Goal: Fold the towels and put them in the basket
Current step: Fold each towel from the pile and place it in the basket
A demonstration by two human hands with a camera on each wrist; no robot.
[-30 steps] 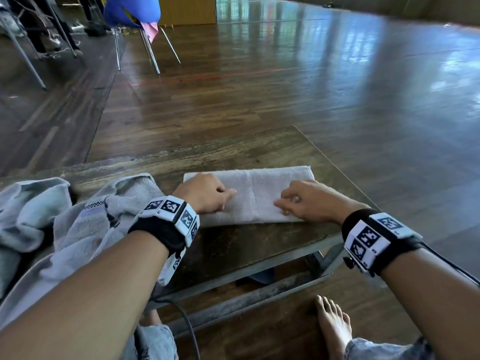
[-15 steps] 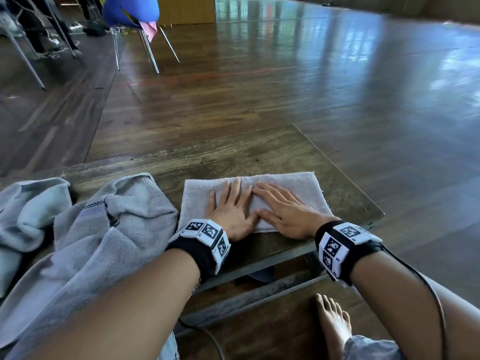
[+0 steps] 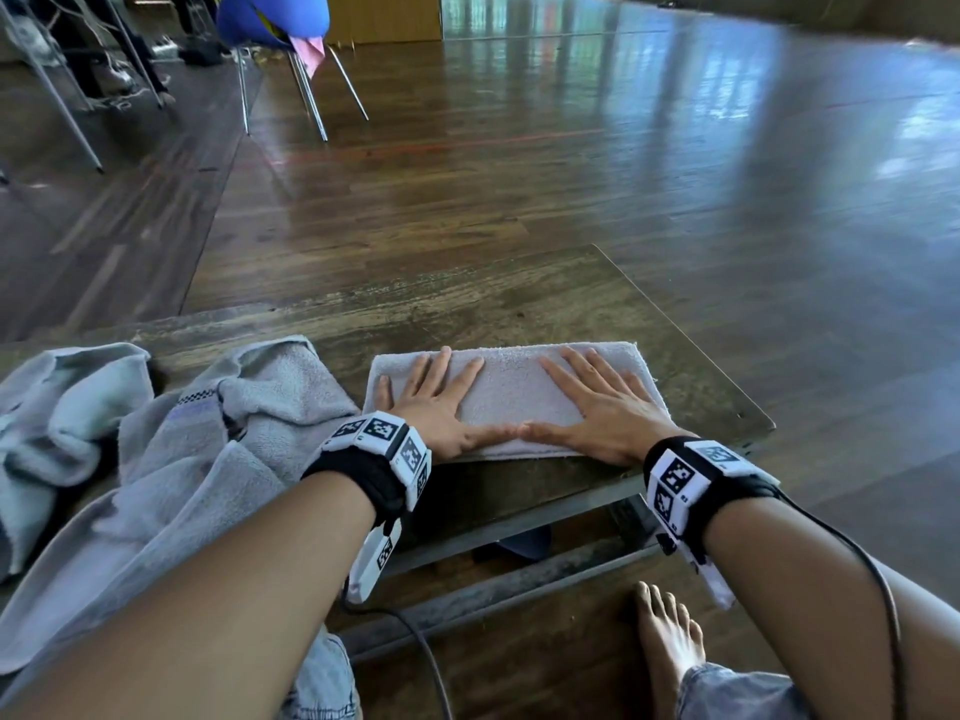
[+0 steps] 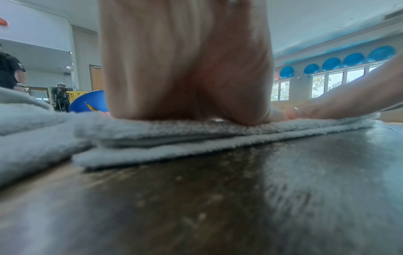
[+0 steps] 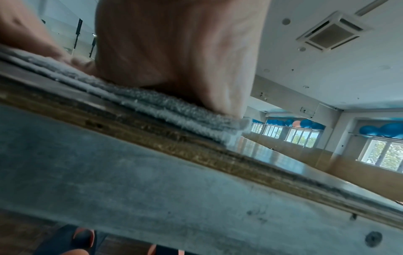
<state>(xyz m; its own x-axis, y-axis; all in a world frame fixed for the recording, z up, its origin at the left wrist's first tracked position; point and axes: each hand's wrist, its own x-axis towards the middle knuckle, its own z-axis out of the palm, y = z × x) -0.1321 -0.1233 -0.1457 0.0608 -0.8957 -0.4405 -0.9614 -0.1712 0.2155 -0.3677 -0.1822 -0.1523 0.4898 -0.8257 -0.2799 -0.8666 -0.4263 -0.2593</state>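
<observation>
A folded grey towel lies flat near the front right of the low wooden table. My left hand presses flat on its left half, fingers straight and spread. My right hand presses flat on its right half, and the two thumbs meet at the towel's near edge. The left wrist view shows my left palm on the stacked towel layers. The right wrist view shows my right palm on the towel's edge. No basket is in view.
A heap of unfolded grey towels lies on the table's left side and hangs over its front edge. A blue chair stands on the wooden floor far behind. My bare foot rests below the table's metal frame.
Both hands went from curled at the towel's near edge to flat on top of it. They have since slid apart from the middle toward the two ends.
</observation>
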